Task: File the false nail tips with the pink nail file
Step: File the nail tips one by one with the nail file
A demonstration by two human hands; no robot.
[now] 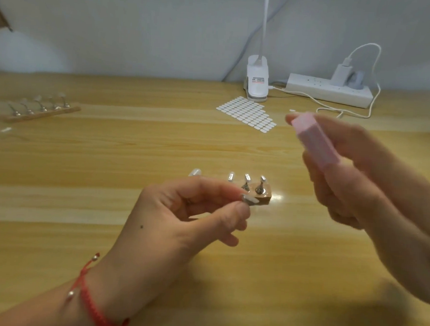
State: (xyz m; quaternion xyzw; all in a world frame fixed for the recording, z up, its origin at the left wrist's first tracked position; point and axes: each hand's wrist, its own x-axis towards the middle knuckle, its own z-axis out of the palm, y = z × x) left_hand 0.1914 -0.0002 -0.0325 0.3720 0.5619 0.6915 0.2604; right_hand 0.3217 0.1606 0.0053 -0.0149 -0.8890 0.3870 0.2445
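Two hands work above a wooden table [108,182]. The left hand [189,211], near the centre, pinches one false nail tip [251,199] between thumb and forefinger, with the other fingers curled loosely below. It is unclear whether that tip sits on a metal stem. The right hand [357,185], raised to the right, grips the one pink nail file [314,140], a block-shaped bar. Its fingers are wrapped round the lower end, and the upper end points up and to the left. File and pinched tip are apart, not touching.

Just behind the left hand's fingers lies a short wooden holder [264,199]. Four more tips show on it: three [247,177] close together at its right end and one [194,172] farther left. Far left stands a second wooden holder [44,114] with five metal stems [40,103], each capped by a tip. One loose tip [5,129] lies near it.

Toward the far right lie one sheet of small white oval tabs [246,113], one white clip lamp [257,80] and one white power strip [330,90] with two plugs in it and a white cable [346,112]. One red cord bracelet [90,296] circles the left wrist.
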